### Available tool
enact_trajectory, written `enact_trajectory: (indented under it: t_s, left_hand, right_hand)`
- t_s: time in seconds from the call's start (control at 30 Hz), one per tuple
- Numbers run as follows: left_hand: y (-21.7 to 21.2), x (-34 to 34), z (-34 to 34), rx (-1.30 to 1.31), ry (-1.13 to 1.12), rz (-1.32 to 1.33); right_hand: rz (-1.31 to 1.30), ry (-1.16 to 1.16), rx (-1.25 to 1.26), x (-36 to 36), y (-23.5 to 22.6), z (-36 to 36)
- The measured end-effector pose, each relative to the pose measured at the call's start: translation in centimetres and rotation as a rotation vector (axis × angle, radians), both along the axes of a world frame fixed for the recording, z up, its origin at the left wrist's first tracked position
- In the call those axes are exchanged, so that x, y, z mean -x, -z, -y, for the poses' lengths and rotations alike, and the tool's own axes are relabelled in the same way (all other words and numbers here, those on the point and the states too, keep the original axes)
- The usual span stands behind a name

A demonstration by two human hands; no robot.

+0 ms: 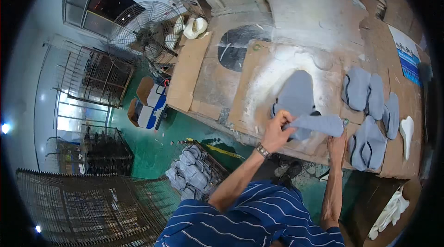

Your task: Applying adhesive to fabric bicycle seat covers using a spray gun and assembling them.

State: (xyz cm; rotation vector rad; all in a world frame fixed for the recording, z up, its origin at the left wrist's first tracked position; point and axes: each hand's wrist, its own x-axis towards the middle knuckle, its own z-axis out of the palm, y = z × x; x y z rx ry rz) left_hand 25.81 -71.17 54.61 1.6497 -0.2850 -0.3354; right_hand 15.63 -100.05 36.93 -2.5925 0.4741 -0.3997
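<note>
Both my hands hold a grey fabric piece (319,123), narrow and folded or seen edge-on, above the near edge of the cardboard-covered table. At its left end, my left hand (276,134) closes in a pinch. My right hand (336,146) grips the right end from below, its fingers partly hidden. Just beyond, a rounded grey piece (297,91) lies on a white, powdery patch, with dark bits at its edges. To the right lie several grey pieces with black edging, including a pair (367,145) close to my right hand.
A white, elongated molded piece (407,137) lies at the table's right. Another white piece (195,28) is near a caged fan (145,34). Grey pieces fill a crate (189,170) on the green floor (185,131). Wire racks (83,201) stand at left, a carton (147,108) behind.
</note>
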Motion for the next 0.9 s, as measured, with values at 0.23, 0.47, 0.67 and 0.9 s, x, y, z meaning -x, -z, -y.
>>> enact_trajectory:
  t_s: [0.23,0.47,0.67,0.9]
  left_hand:
    - [3.7,-4.4,-2.0,0.061,0.17,-0.131]
    - [5.9,-9.3,0.5,0.069,0.471,-0.151]
    - [5.7,-9.7,0.2,0.106,0.307,-0.29]
    - [-2.0,-13.5,1.1,0.311,0.467,-0.414]
  right_hand:
    - [0.032,0.107,0.052,-4.9,2.1,-5.6]
    - [-0.093,-0.002,0.427,-1.7,13.2,-2.4]
    - [-0.051,0.006,0.267,-6.0,10.0,-6.0]
    - [0.033,0.083,0.03,-7.4,16.3,-6.0]
